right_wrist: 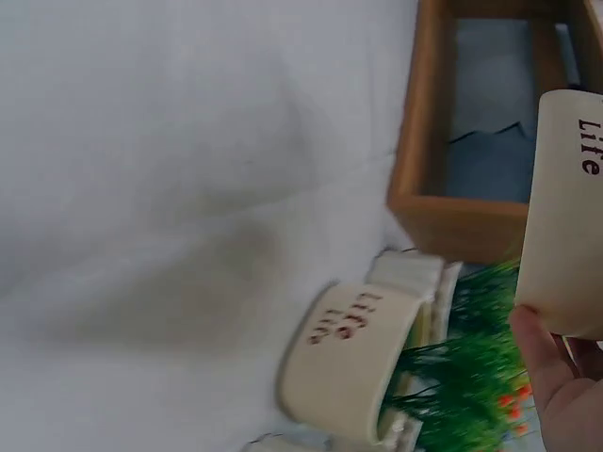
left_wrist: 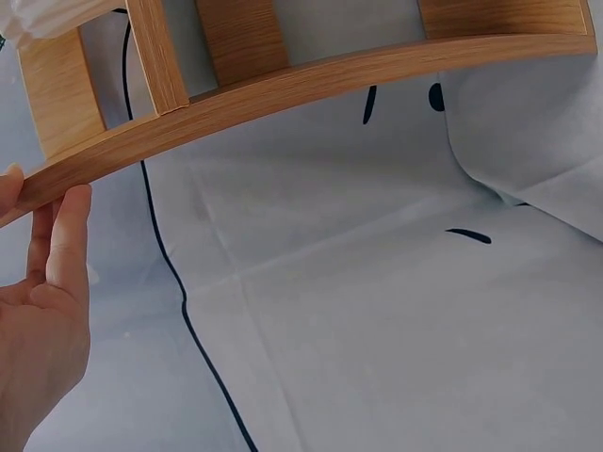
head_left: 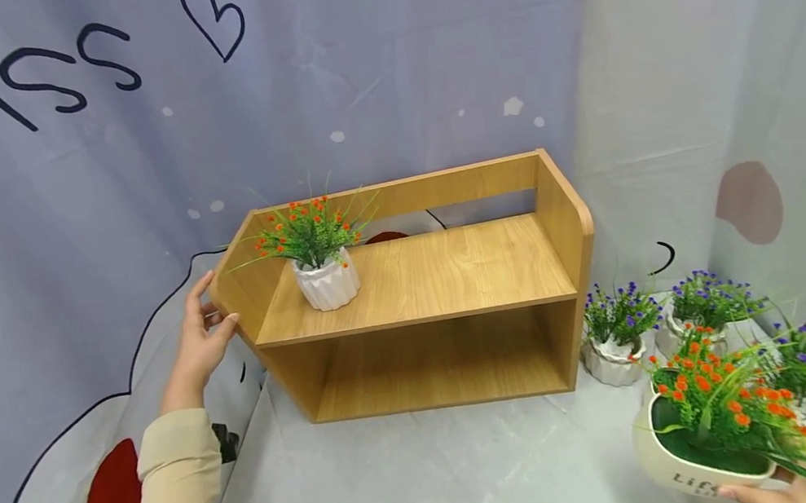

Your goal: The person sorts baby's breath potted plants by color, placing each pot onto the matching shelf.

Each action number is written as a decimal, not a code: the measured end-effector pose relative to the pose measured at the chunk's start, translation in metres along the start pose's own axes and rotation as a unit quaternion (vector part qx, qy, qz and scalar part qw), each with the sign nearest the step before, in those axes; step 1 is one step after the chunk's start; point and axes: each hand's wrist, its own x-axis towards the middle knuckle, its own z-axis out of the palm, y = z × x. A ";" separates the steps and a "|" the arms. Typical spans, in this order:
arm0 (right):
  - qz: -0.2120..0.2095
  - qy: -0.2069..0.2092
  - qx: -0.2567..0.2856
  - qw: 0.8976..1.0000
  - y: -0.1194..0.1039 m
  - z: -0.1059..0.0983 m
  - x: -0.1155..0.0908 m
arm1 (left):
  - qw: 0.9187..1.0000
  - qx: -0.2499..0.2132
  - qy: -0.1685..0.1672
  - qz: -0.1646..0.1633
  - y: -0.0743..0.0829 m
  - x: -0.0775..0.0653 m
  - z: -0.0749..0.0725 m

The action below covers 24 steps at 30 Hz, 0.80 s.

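My left hand (head_left: 196,343) grips the left side panel of a two-tier wooden shelf (head_left: 443,280). In the left wrist view its thumb and fingers lie on opposite sides of the panel's edge (left_wrist: 254,102). A white fluted pot (head_left: 329,284) with orange flowers stands on the upper tier, toward the left. At the lower right of the head view, my right hand (head_left: 793,489) holds a cream pot (head_left: 660,450) lettered "Life", with orange flowers (head_left: 727,385) in it. The right wrist view shows fingers (right_wrist: 537,344) at this pot's end; part of the hand is cut off.
Right of the shelf stand several potted plants with purple flowers, one of them a white pot (head_left: 614,364). Another cream "Life" pot (right_wrist: 344,363) sits on the pale cloth-covered table (head_left: 411,472). A printed curtain (head_left: 391,64) hangs behind.
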 end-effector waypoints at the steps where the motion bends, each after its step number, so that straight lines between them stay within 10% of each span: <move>1: -0.021 0.003 -0.015 1.000 -0.004 0.000 0.004 | 1.000 -0.001 0.000 -0.002 0.000 0.000 0.000; 4: 0.096 -0.038 -0.034 0.994 -0.030 -0.004 0.022 | 1.000 0.001 -0.001 -0.007 0.000 0.001 0.001; 11: 0.065 -0.082 -0.149 0.983 -0.066 -0.005 0.036 | 1.000 0.005 0.001 -0.007 -0.001 0.002 -0.001; 24: -0.033 -0.010 -0.052 0.998 -0.116 0.038 0.065 | 1.000 -0.005 0.001 0.010 -0.002 0.001 0.001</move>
